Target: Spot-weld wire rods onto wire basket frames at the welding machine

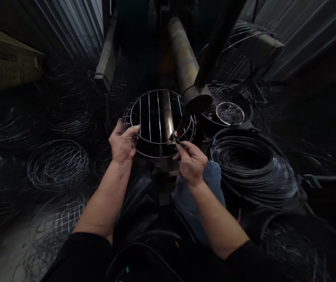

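Note:
A round wire guard made of rings and parallel straight wires sits over a brown machine arm. My left hand grips the guard's left rim, fingers curled round the wire. At the guard's lower right my right hand is pinched on a thin wire piece, right under the dark electrode tip of the machine's upper arm.
A big coil of dark wire lies at the right, behind it a bowl with small metal parts. Stacks of finished wire guards fill the left side. A blue cloth lies under my right wrist.

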`<state>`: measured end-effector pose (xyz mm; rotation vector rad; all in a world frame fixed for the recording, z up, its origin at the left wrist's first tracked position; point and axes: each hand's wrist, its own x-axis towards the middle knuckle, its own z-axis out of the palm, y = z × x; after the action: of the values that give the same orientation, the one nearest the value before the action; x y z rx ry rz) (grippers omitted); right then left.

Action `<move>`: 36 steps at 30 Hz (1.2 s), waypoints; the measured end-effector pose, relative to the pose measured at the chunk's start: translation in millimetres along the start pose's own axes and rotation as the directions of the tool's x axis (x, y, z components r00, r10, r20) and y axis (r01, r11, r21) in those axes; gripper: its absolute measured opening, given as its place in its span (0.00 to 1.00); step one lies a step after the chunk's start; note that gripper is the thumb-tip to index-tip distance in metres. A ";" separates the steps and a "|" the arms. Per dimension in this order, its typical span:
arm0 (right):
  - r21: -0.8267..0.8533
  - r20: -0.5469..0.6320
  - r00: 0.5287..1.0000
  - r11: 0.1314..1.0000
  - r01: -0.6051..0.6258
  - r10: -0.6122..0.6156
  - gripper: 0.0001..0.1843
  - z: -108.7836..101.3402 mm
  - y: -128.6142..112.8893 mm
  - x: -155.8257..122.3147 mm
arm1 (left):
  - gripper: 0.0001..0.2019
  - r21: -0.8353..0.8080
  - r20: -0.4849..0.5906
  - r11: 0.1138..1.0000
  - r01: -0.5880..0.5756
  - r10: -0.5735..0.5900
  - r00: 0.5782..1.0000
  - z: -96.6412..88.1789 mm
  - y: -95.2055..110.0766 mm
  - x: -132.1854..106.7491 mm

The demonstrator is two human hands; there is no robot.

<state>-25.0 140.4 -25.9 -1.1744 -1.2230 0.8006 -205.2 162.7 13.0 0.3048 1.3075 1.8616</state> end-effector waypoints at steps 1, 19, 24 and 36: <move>-0.003 -0.002 1.000 1.000 0.002 -0.002 0.09 0.4 -0.2 0.6 | 0.37 0.002 -0.002 1.000 -0.002 0.002 1.000 0.7 0.2 0.3; 0.017 0.080 0.992 0.995 -0.101 0.099 0.11 -0.6 -9.8 11.1 | 0.40 0.001 -0.023 1.000 0.017 -0.017 1.000 6.2 0.1 6.0; -0.070 0.086 0.994 0.996 -0.057 0.063 0.09 -8.0 -7.8 7.1 | 0.39 0.019 -0.013 0.999 0.035 -0.034 0.999 5.1 -1.3 7.6; 0.127 0.132 0.969 0.965 -0.228 0.211 0.10 -2.0 -11.8 10.3 | 0.24 0.063 -0.004 0.998 -0.026 0.026 1.000 10.9 4.6 5.3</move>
<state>-22.3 146.6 -11.6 -1.1725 -1.1222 1.1187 -204.1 173.3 20.4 0.3522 1.3731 1.8464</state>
